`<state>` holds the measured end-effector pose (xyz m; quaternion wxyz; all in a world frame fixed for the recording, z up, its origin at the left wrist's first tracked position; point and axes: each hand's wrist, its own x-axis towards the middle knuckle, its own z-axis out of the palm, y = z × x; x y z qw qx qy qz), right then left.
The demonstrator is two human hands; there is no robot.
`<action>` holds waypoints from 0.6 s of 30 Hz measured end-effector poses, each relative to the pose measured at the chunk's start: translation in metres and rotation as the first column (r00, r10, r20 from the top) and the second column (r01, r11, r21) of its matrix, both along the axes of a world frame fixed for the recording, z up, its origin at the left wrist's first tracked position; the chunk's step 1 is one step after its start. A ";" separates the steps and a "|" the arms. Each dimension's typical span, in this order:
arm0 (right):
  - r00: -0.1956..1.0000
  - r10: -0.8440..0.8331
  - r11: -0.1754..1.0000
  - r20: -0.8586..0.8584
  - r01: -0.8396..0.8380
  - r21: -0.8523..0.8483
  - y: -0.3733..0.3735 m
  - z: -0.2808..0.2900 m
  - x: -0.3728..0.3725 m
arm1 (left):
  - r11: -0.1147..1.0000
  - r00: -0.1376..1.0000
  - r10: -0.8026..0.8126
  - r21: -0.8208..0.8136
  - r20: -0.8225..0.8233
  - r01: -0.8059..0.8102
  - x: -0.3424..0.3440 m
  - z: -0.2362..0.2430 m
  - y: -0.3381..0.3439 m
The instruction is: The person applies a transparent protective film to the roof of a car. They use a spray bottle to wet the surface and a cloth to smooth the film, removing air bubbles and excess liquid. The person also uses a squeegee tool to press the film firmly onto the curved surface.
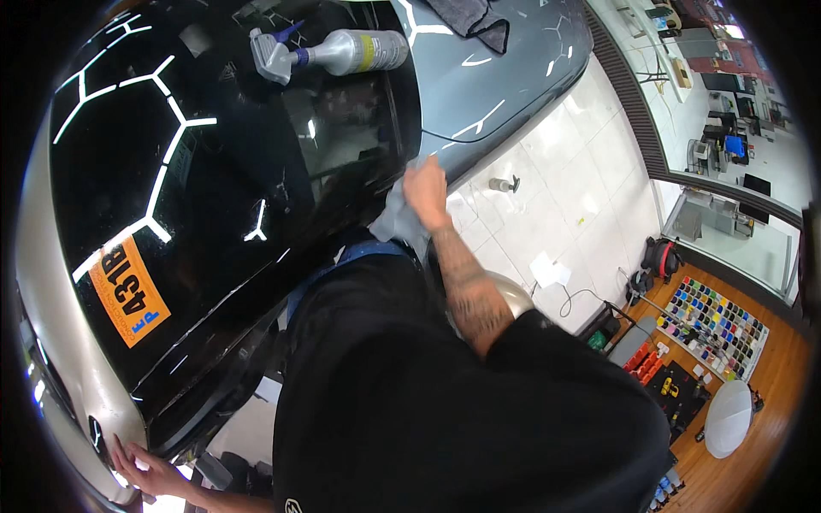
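My right hand grips a light grey cloth at the edge of the car's dark glass, beside the blue-grey body panel. My left hand is low at the far left, fingers apart, touching the champagne-coloured body near a small dark oval recess. A silver spray bottle with a yellow band lies on its side near the top. An orange sticker is on the glass. A dark grey cloth rests on the blue-grey panel.
A small pump bottle and white paper are on the tiled floor to my right. Beyond stand a red-and-black machine, a colour-swatch board, orange bins and a glazed counter area.
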<state>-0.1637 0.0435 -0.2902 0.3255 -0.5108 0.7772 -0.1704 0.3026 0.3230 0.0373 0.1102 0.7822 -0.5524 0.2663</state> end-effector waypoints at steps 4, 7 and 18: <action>0.978 0.183 0.969 0.096 -0.163 -0.183 0.061 0.011 0.038 | 0.999 0.999 0.027 0.033 -0.037 -0.026 0.000 -0.008 0.008; 0.990 0.136 0.965 -0.019 -0.137 -0.222 0.038 -0.027 0.043 | 0.997 0.999 -0.034 0.071 -0.029 0.036 -0.008 -0.006 -0.013; 0.971 -0.209 0.978 0.117 0.208 0.018 0.026 -0.067 -0.041 | 0.996 0.997 0.019 0.092 -0.071 -0.013 -0.006 0.006 -0.001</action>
